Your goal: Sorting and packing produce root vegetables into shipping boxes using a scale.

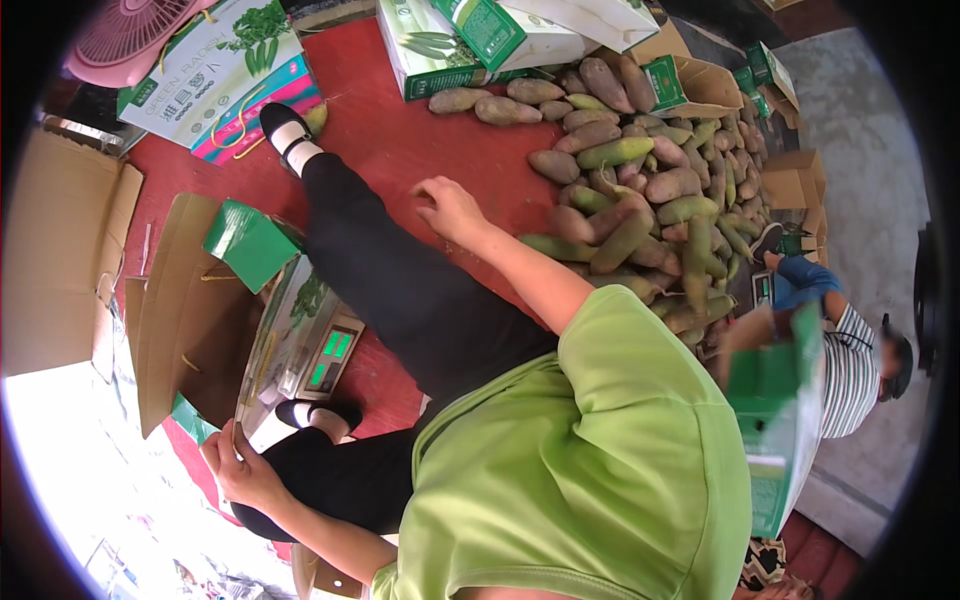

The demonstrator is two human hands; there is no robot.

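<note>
My left hand [245, 472] is at the near corner of an open carton [165, 300], its fingers closed on the edge. The carton has brown inner walls and a raised green flap [250, 243]. Beside it is a scale [333, 352] with a lit green display; whether the carton rests on it, I cannot tell. My right hand [450, 210] hangs over the red floor covering [380, 100] with its fingers loosely bent and apart, holding nothing. To its right lies a big heap of long radishes [620, 235], some green, others dusky pink.
Printed white and green cartons [540, 45] stand behind the heap. A printed carton [225, 80] and a pink fan [135, 40] are at the far left. Another person [850, 350] crouches at the right near a second scale [763, 288]. A blurred green and white carton [775, 420] stands closer.
</note>
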